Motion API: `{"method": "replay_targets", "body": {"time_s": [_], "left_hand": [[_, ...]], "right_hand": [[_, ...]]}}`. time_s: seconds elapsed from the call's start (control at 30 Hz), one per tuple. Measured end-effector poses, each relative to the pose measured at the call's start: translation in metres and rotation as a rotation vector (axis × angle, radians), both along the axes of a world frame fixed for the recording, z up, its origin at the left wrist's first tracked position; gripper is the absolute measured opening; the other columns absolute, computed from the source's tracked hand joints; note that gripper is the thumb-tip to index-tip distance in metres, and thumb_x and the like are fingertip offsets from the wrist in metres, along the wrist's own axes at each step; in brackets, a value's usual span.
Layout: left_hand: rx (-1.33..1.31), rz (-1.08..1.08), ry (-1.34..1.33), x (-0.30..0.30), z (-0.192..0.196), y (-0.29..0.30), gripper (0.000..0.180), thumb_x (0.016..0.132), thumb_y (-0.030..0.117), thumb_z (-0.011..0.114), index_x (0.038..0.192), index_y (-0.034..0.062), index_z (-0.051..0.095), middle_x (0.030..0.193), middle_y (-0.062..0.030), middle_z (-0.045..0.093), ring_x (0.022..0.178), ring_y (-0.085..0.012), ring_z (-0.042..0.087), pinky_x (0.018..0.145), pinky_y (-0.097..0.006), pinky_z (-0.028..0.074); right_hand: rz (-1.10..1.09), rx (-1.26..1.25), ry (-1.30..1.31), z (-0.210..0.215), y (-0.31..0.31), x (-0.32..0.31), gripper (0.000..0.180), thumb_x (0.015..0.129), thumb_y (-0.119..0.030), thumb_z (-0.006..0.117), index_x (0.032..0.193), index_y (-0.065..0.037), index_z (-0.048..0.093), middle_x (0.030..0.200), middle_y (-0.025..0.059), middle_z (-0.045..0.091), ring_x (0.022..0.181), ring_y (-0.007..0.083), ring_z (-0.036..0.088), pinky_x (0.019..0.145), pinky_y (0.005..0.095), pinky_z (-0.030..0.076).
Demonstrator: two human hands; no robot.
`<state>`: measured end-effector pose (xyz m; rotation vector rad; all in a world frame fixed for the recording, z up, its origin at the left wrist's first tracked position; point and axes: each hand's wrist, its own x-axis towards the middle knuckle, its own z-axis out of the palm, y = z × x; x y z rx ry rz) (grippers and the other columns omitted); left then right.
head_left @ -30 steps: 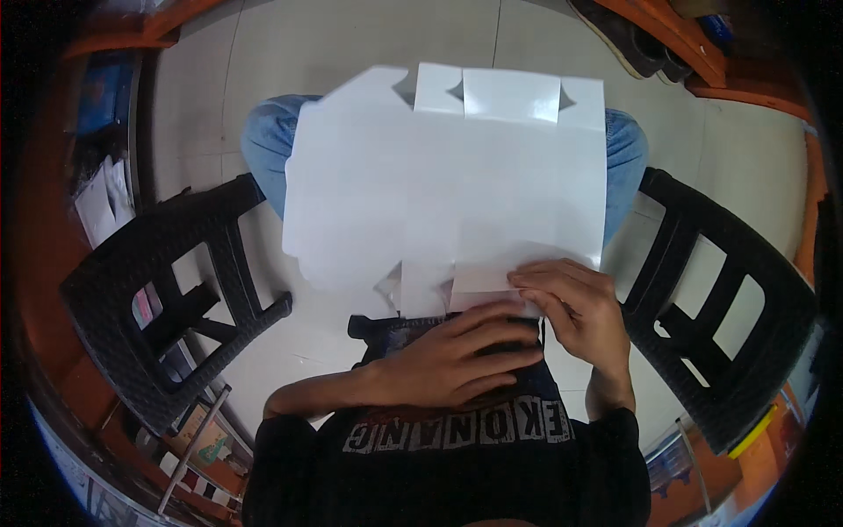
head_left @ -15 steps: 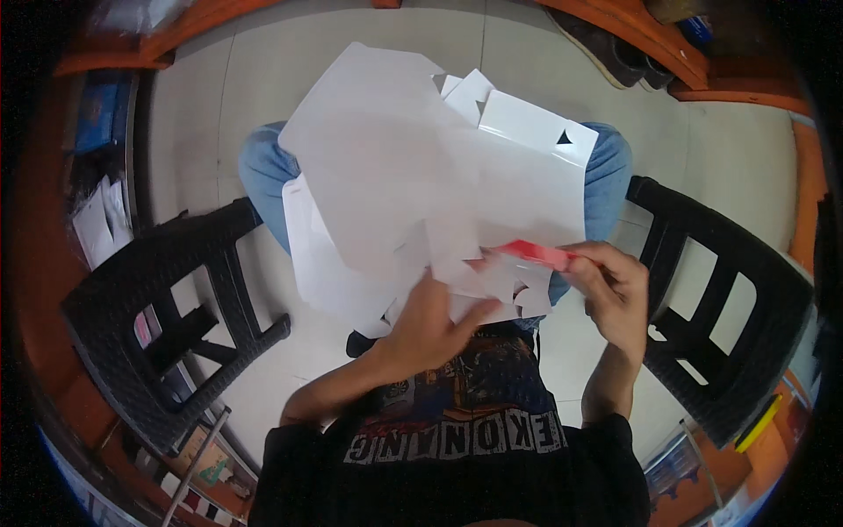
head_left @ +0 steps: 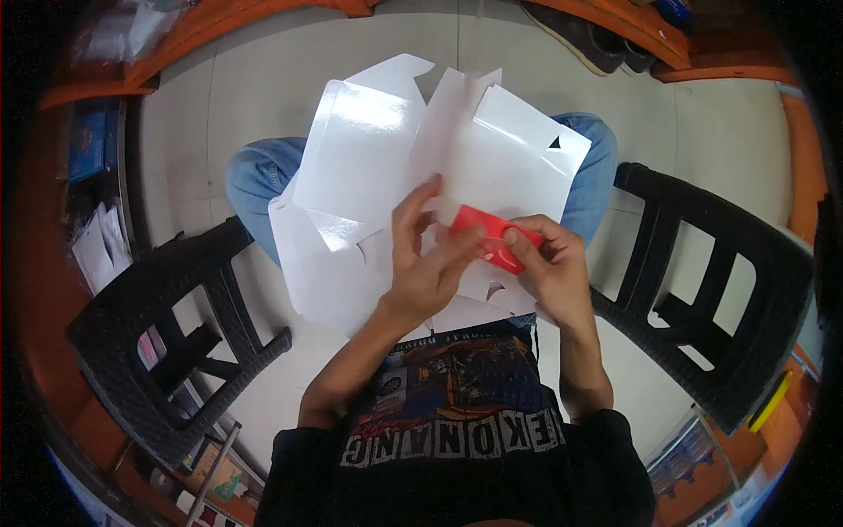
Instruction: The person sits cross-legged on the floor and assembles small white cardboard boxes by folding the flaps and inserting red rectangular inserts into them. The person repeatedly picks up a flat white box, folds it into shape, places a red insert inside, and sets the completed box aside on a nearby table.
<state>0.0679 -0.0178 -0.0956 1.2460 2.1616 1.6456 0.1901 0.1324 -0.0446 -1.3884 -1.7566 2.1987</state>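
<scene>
White glossy cut card sheets [head_left: 360, 167] with flaps and cut-outs lie spread over my lap. My right hand [head_left: 558, 268] pinches a small flat red piece [head_left: 502, 255] with a pale marking, thumb on top. My left hand [head_left: 423, 268] is at its left, fingers spread apart over the card, its thumb reaching onto the red piece's left edge. Whether that thumb presses on it is hard to tell. A narrow flap [head_left: 455, 132] of white card stands up beyond my left hand, smeared by motion.
Black plastic stools stand at the left [head_left: 176, 342] and right [head_left: 716, 290]. Orange wooden shelving [head_left: 246, 35] rings the tiled floor [head_left: 202, 167]. Dark shoes [head_left: 588, 39] sit at the far right. A yellow object [head_left: 771, 401] lies beyond the right stool.
The red piece has come left and turned flat in my right hand. My left hand has moved up and spread its fingers. The large white sheet has shifted, showing folds and flaps.
</scene>
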Motion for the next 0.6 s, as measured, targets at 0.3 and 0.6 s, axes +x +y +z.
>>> {"method": "replay_targets", "body": {"time_s": [0.3,0.6], "left_hand": [[-0.102,-0.092,-0.288,0.000,-0.001,-0.009,0.022,0.096,-0.002,0.064,0.117,0.0016,0.071,0.114,-0.0142,0.070,0.112,-0.0266,0.061,0.089,-0.037,0.050],[-0.010,-0.112,-0.188,-0.012,0.019,0.004,0.022,0.098,-0.006,0.059,0.116,0.0004,0.070,0.100,-0.0158,0.074,0.086,-0.0227,0.071,0.079,-0.032,0.056]], "right_hand": [[0.112,0.476,0.214,-0.008,-0.020,-0.005,0.016,0.099,-0.014,0.070,0.107,0.000,0.072,0.087,0.0080,0.074,0.071,0.0052,0.063,0.057,0.0254,0.050],[0.252,0.617,0.315,0.005,-0.004,-0.003,0.013,0.098,-0.007,0.068,0.109,-0.001,0.073,0.090,0.0123,0.074,0.059,0.0124,0.066,0.052,0.0242,0.051]]}}
